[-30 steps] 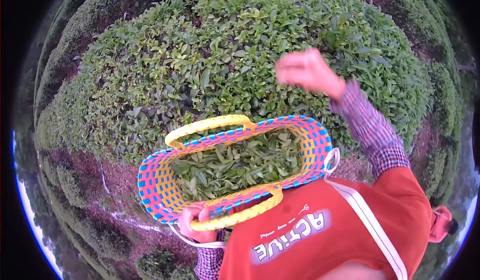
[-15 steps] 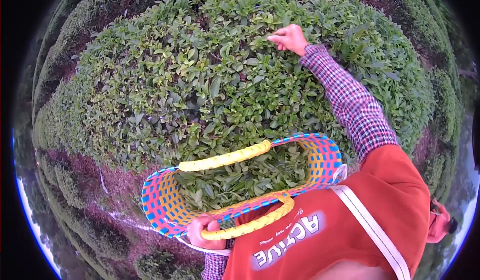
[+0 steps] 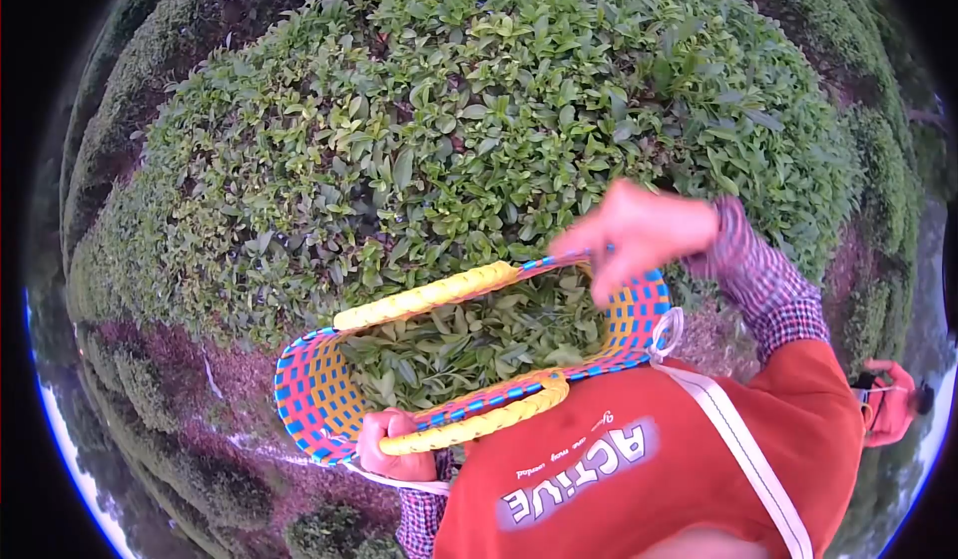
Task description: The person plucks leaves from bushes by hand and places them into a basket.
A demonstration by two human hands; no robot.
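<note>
A woven basket (image 3: 309, 394) in pink, blue and yellow hangs at my front, with picked green leaves (image 3: 479, 339) lying inside. My left hand (image 3: 391, 445) is wrapped round the near yellow handle (image 3: 489, 424) at the basket's left end. The far yellow handle (image 3: 429, 297) leans over the back rim. Over the basket's back right rim is my right hand (image 3: 639, 235), blurred by motion, its thumb and fingers apart and nothing visible between them. Beyond the basket spreads a leafy green bush (image 3: 479, 140).
A white strap (image 3: 733, 434) runs from the basket's right end across my red shirt. Another person (image 3: 888, 404) in red is at the far right. More rows of bushes (image 3: 150, 389) and reddish ground (image 3: 249, 374) lie to the sides.
My right hand has come back from the upper bush to the basket's right end and its fingers have opened. The basket has shifted slightly up and left, my left hand still on its handle.
</note>
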